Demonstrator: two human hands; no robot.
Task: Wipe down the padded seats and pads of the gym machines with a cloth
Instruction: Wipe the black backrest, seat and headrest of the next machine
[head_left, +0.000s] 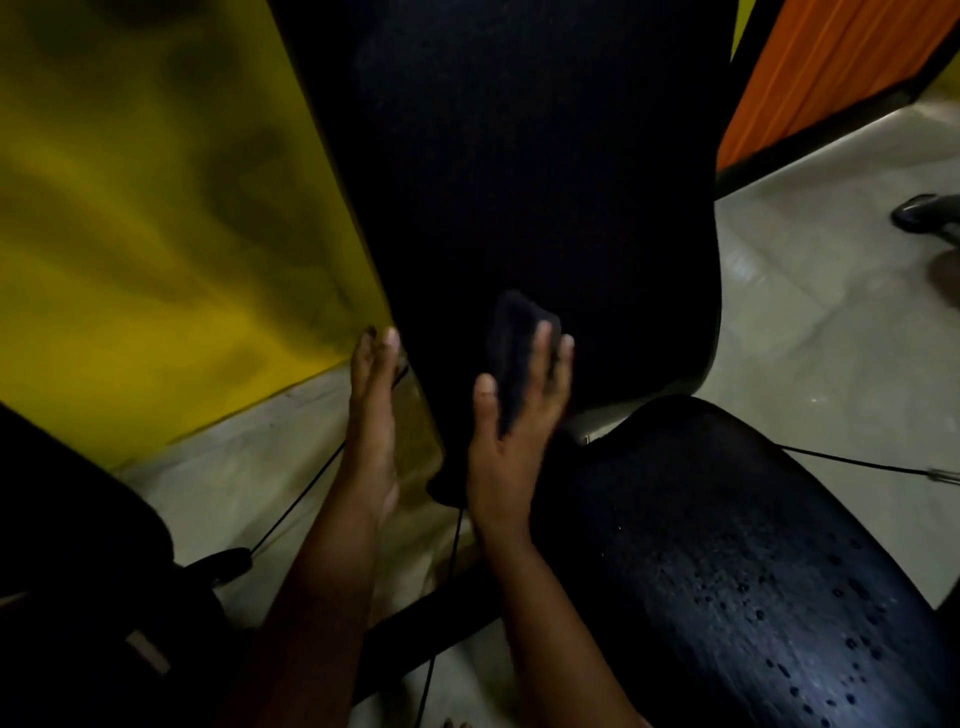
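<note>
A tall black back pad fills the middle of the view, tilted upward. Below it to the right lies the black seat pad, beaded with water drops. My right hand presses a dark cloth flat against the lower part of the back pad, fingers spread over the cloth. My left hand rests with straight fingers on the left edge of the back pad and holds nothing.
A yellow wall stands at the left and an orange panel at the upper right. Grey floor surrounds the machine. Thin black cables cross below my hands. Another black pad is at lower left. A person's shoe shows at the right edge.
</note>
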